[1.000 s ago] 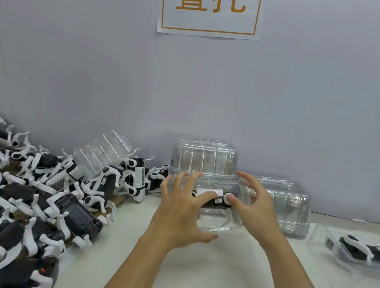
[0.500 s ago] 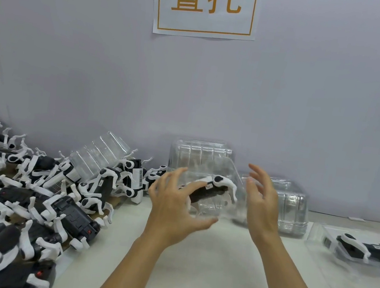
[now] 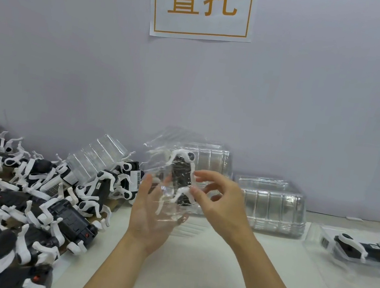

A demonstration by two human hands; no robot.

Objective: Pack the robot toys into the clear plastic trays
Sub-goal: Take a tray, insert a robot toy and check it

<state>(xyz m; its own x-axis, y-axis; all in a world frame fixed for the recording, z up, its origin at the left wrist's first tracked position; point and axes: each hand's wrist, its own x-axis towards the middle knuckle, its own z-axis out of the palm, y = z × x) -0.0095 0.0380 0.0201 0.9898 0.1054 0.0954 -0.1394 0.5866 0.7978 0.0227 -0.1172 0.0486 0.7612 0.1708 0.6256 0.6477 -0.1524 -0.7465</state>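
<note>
Head view has your two hands up over the worktop (image 3: 199, 282), and the clear plastic tray (image 3: 167, 170) is standing nearly on end between them, the black-and-white robot toy (image 3: 180, 174) upright inside it. Half a second back that toy lay tilted and lower in front of the stack; now it's swung vertical and lifted, its top level with the tray stack (image 3: 208, 161) behind. Your left hand (image 3: 150, 214) has turned palm-up, fingers straight under the tray's lower part, cradling it where before they curled round the toy. Your right hand (image 3: 221, 203), which stood flat and clear of everything a moment ago, has closed in: thumb and fingertips pinch at the toy's right side, through or at the tray's wall, hard to say which.

The tray itself is motion-smeared and see-through, so its edges melt into the stack behind. The toy's lower legs are lost behind your right fingertips. Left of you, the heap of robot toys (image 3: 14, 195) runs off the frame's edge, a tilted empty tray (image 3: 97, 156) lying on top of it. To the right, a second tray stack (image 3: 271, 206) stands against the wall, and the packed tray (image 3: 363, 256) with its toy is cut by the right border. The wall sign (image 3: 202, 4) loses its top.
</note>
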